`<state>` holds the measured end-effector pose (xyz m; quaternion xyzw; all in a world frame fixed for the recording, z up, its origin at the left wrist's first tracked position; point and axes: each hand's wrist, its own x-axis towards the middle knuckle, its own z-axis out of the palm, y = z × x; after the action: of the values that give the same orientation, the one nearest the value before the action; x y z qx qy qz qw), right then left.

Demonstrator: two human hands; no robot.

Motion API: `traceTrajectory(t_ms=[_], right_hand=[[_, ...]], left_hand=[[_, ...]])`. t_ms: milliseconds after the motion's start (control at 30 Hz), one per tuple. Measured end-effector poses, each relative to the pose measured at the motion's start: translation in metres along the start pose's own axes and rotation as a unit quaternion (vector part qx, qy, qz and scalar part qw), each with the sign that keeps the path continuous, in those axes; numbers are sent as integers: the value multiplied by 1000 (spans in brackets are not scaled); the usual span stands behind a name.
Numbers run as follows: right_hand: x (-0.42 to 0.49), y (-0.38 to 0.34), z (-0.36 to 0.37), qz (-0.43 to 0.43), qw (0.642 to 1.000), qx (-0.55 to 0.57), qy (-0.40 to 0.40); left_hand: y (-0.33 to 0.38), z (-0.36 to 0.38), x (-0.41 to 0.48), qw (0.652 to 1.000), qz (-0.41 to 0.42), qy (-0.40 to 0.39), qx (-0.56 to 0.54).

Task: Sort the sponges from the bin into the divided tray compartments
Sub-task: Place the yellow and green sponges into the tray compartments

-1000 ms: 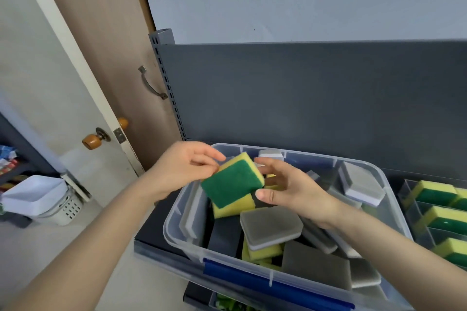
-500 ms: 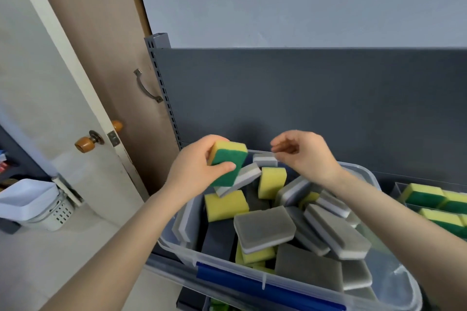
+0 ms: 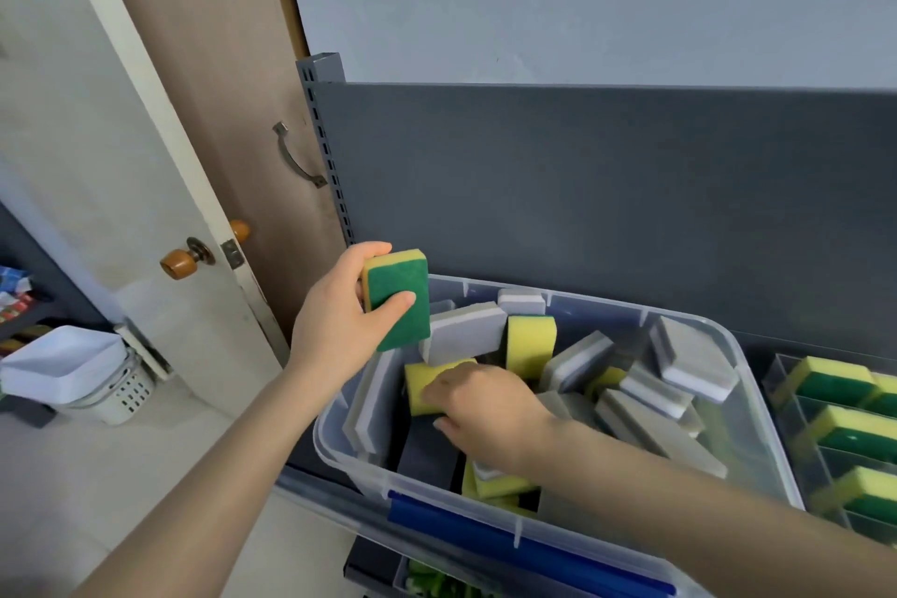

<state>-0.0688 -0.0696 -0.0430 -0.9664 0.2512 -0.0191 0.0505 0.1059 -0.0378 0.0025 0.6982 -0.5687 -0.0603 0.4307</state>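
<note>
While raised over bin's (image 3: 340,442) left rim, gripping green-faced sponge (image 3: 398,301): left hand (image 3: 340,330). Palm-down inside bin, clasping yellow sponge (image 3: 418,381): right hand (image 3: 485,418).

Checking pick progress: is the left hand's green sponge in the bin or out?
Out: the left hand grips the green sponge above the bin rim.

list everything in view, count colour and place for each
clear plastic storage bin: one, clear, centre
grey-and-white sponges: many, grey and white, piled in the bin
plain yellow sponges: at least two, yellow, bin's left half
yellow-and-green sponge: one, held above the bin's left corner
clear divided tray: one, clear, right of the bin, holding several yellow-and-green sponges
dark grey back panel: one, behind the bin
white basket: one, floor at left
left hand: grips the yellow-and-green sponge
right hand: fingers curled on a plain yellow sponge in the bin
</note>
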Motion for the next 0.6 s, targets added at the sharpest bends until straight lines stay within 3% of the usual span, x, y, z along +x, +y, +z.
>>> traceTrajectory(t_ms=[133,300,467,600], right_hand=[[24,-19,16,-19,991,-121,-58],[38,-25,17,-7,987,-160,-11],[37,-15,15,50,989,-141,-3],[31,5,6,120,992,-30,18]], left_hand=[[-7,-8,-5,1000,-12,19,0],[-14,-16,-11,1000,-19,22,3],[-19,-21,-12,999,-26,20,4],[-21,-22,-12,1000,-29,10,-4]])
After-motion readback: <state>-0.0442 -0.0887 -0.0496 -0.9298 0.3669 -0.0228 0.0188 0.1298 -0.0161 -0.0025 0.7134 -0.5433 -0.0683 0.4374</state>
